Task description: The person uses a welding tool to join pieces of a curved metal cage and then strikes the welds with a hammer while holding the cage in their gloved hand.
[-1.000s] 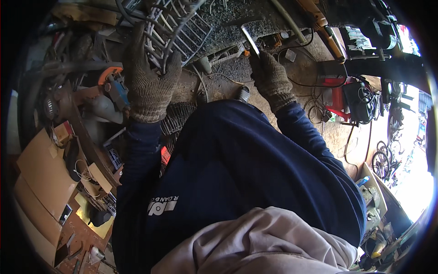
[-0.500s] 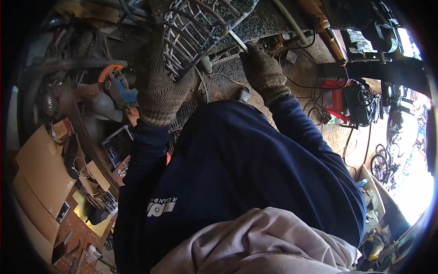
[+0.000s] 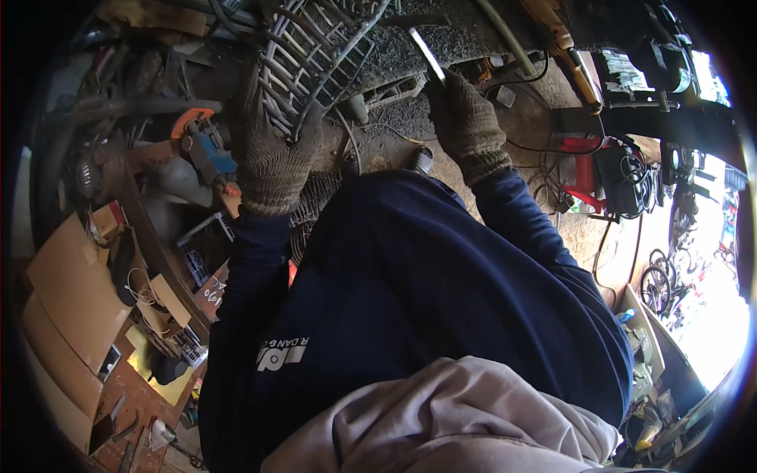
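My left hand (image 3: 272, 162), in a knitted work glove, grips the near corner of a dark metal grate (image 3: 315, 59) made of welded bars. The grate stands tilted over the grimy bench, and its far part runs out of the upper edge. In my right hand (image 3: 467, 126), also gloved, is a narrow flat strip of pale metal (image 3: 427, 54), its free end pointing away from me. The strip is apart from the grate, to its right. The fingers of the right hand are partly hidden, and whatever part of the strip lies inside them does not show.
A blue and orange power tool (image 3: 206, 154) lies to the left, near cardboard sheets (image 3: 79, 292). At upper right is a long tool with a yellow-brown handle (image 3: 579, 79). Cables hang by a red and black machine (image 3: 619, 177). Another wire grid (image 3: 311, 201) lies below my left hand.
The grate has shifted left. My right hand has moved slightly right and down, and the metal strip has come away from the grate's edge.
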### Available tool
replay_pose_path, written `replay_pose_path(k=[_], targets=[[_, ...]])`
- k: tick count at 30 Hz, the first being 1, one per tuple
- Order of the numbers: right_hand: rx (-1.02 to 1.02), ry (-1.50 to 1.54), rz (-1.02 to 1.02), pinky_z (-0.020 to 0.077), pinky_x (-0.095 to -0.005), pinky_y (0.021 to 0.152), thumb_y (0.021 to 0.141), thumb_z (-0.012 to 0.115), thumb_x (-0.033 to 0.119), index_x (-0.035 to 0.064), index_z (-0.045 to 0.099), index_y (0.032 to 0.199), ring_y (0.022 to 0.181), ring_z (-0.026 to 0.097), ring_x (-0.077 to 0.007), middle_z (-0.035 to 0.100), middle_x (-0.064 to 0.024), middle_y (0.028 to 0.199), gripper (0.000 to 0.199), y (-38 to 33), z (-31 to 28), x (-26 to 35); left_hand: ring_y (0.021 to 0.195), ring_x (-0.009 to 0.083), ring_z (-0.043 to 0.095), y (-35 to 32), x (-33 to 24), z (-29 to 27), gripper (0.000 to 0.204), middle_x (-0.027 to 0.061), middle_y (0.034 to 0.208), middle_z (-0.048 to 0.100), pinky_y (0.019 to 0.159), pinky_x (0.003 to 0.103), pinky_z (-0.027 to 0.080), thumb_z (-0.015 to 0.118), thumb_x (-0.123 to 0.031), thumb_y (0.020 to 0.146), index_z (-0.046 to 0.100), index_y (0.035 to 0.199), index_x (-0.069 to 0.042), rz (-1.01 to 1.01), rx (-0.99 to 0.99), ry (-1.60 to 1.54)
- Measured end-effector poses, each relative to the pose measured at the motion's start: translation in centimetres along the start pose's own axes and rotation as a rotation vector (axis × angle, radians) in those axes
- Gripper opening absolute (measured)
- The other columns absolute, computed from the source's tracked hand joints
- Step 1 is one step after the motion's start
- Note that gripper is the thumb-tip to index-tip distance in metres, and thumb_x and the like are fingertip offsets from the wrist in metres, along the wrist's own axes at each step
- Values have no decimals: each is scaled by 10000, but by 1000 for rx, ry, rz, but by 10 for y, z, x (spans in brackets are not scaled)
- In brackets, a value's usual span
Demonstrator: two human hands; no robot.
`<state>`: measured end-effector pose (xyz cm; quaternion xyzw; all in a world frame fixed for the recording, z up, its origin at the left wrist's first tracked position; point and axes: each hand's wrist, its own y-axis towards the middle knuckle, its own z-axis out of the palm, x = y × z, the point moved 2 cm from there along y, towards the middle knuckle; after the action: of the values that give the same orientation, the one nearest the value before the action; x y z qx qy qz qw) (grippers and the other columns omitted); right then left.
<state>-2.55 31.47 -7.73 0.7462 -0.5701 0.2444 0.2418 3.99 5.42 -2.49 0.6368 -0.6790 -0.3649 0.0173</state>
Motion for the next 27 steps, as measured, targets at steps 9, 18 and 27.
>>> replay_pose_path(k=[9,18,27], targets=[[108,-163,30,534,-468,707,1008,525,346,82,602,1165,852,671,-391,680,-173,914,316,5,7,-3,1195,340,562,-3,2,2,705,215,1279,564,1003,427,466,791,-275,822,473,1360,52,35,-29,-18],[49,-145,-15,540,-502,702,1014,508,357,133,602,1195,837,680,-396,691,-171,901,303,7,12,-13,1216,338,540,-1,5,6,779,222,1338,526,1041,430,429,798,-275,818,418,1413,54,80,-40,-68],[220,-180,35,529,-499,730,1016,515,295,78,599,1179,892,665,-400,684,-179,986,284,11,11,-12,1184,314,556,-3,6,6,801,219,1330,485,1015,414,466,820,-205,797,392,1420,60,47,-13,-87]])
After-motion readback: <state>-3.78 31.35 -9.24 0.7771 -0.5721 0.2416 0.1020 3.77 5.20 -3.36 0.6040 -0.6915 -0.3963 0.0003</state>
